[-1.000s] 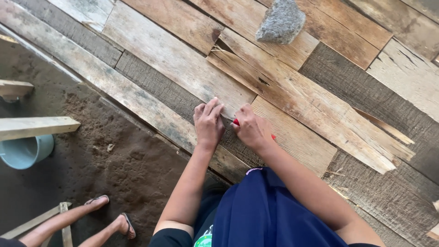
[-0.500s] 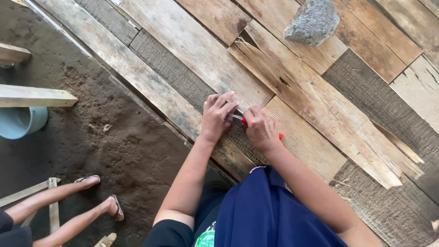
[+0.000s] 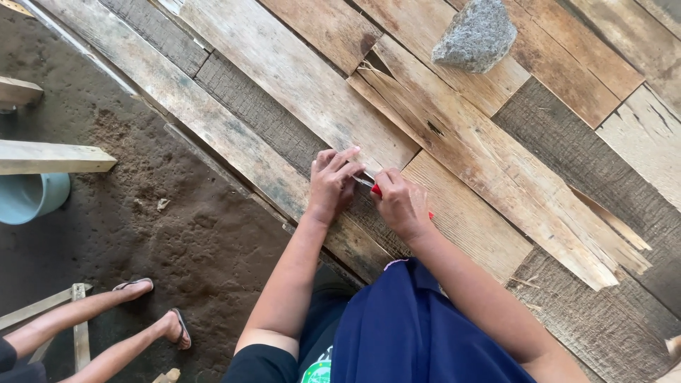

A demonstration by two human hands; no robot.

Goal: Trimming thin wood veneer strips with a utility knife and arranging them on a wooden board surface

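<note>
Red-handled tool (image 3: pixel 377 190); weathered brown and grey planks (image 3: pixel 284 78); speckled grey stone (image 3: pixel 475 35) at one o'clock; pale blue bucket (image 3: pixel 32 197).

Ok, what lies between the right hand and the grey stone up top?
In the head view, only bare weathered planks lie between the right hand, gripping a red-handled tool, and the grey stone.

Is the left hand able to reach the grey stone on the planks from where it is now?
Probably yes: the left hand rests on the planks, and only bare wood lies between it and the grey stone.
</note>
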